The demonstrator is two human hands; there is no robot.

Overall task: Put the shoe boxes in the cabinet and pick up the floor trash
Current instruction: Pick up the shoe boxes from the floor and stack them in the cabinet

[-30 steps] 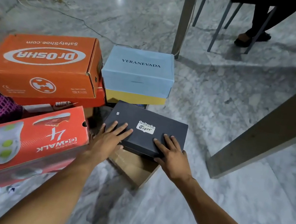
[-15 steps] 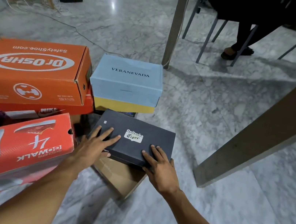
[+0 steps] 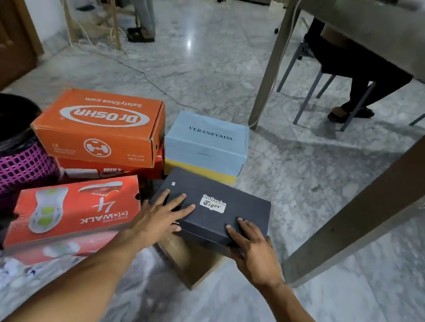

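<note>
Only the viewpoint has changed: it has lifted to take in more of the room, while both hands stay planted, apart from each other, on the black shoe box (image 3: 231, 191). Left hand (image 3: 158, 220) lays its fingers spread over the lid's near left corner, with the thumb tucked against the front face, pinching that edge. Right hand (image 3: 254, 251) rests its fingers on the near right corner; its thumb is hidden, so I cannot tell whether it clamps or merely presses. Taking both near corners probably keeps the lid on and the box level for lifting. This box sits tilted atop a brown box (image 3: 190, 263). Just left of it lies a red box (image 3: 74, 212). Behind are an orange box (image 3: 100, 127) stacked on a Nike box (image 3: 110, 173), and a pale blue box (image 3: 205, 146) on a yellow one (image 3: 198, 172). Beside the stack sits a purple basket (image 3: 11, 172). Paper scraps (image 3: 4, 276) lie at the lower left, not yet gathered. Everything rests on a glossy marble floor (image 3: 314, 176). A grey table (image 3: 390, 30) stands to the right, with a cable (image 3: 141, 73) trailing beyond the boxes. No cabinet is in view.
</note>
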